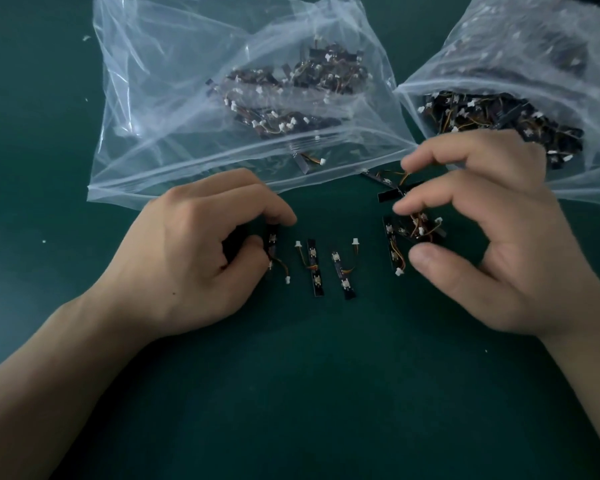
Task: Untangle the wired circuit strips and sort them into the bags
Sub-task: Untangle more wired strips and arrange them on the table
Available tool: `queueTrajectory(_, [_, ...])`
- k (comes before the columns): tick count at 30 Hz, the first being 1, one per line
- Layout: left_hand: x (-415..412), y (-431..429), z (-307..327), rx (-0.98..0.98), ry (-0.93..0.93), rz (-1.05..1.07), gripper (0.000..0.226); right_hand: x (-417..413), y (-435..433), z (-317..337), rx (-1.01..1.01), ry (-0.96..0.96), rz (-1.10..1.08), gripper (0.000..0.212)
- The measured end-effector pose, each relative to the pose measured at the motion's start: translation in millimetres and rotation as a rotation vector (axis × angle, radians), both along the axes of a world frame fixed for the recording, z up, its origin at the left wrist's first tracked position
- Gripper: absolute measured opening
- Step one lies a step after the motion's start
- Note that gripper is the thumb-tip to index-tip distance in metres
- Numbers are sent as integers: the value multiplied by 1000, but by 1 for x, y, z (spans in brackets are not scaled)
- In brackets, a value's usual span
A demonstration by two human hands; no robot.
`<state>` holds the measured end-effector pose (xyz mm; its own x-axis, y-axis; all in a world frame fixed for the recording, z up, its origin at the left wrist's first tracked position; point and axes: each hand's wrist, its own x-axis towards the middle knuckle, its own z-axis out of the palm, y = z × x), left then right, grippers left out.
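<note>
- Fingers (281,216) of the left hand (194,258) were seen curled, and the end strip (273,244) was pinched between forefinger and thumb, with its white plug (287,279) lying just past the thumb.
- A second strip (314,268) and a third strip (343,273) were laid on the green table (291,393) between the two hands, side by side and apart.
- A fourth strip (392,247) was laid just beside the right thumb, on the side toward the left hand.
- The right hand (482,237) was held as a loose claw, with fingers bent and thumb well apart from them. Whether any wire was gripped could not be told.
- A tangle (421,230) of strips and orange wires was found under the right fingers, between them and the thumb.
- The left bag (187,98), part filled with strips, was spread just beyond the left knuckles.
- The right bag (520,64), more heavily filled, was seen beyond the right hand, its mouth turned toward that hand.
</note>
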<state>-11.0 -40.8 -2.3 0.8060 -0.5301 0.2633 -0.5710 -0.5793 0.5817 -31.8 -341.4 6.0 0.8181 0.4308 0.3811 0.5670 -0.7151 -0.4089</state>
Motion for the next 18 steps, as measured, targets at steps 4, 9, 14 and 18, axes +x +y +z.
queueTrajectory(4, [0,0,1,11,19,-12,32,0,-4,0,-87,116,18,35])
queueTrajectory(9, [-3,-2,2,30,3,-18,28,0,-5,-1,-140,164,51,39])
queueTrajectory(14, [-1,-1,1,23,14,-31,28,0,-3,-2,-148,177,47,34])
queueTrajectory(18, [-2,-2,1,11,4,-26,20,-1,-2,-2,-137,192,62,27])
